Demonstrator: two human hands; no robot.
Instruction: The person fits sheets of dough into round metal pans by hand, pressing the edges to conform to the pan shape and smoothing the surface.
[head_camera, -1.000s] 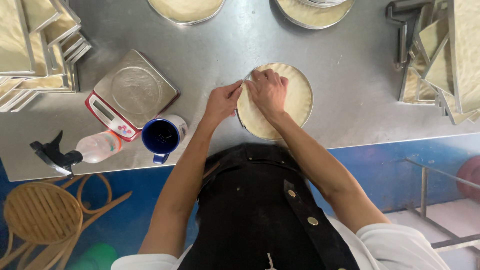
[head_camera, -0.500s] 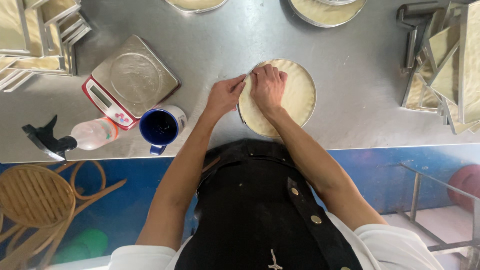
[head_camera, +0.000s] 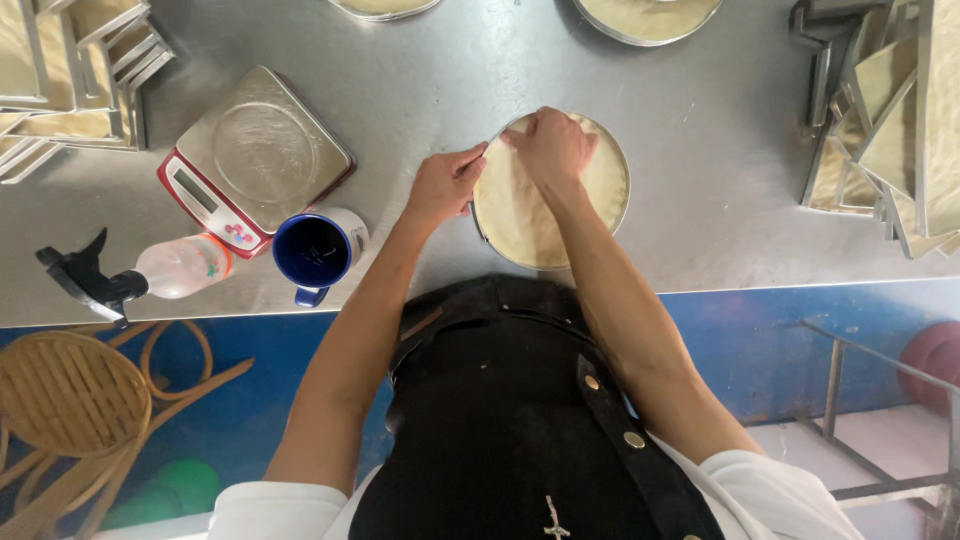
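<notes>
— Pressing on the round metal pan lined with pale dough (head_camera: 600, 190), the right hand (head_camera: 550, 148) is curled, fingers bent down onto the dough near the pan's far left rim. Pan sits on the grey steel bench (head_camera: 700, 100), right in front of the person.

— And the left hand (head_camera: 443, 185)?

— Closed in a pinch at the pan's left edge, thumb and fingertips nipping the dough lip or the rim; cannot tell which. Both hands nearly meet at that spot.

— Surroundings?

— Left of the pan: a blue enamel mug (head_camera: 315, 252), then a red kitchen scale with a steel platform (head_camera: 255, 158). A clear spray bottle with a black trigger (head_camera: 140, 275) lies on its side by the near edge. Stacked square metal tins (head_camera: 890, 130) at far right, more of them at far left. Two further round pans are cut off by the top edge.
</notes>
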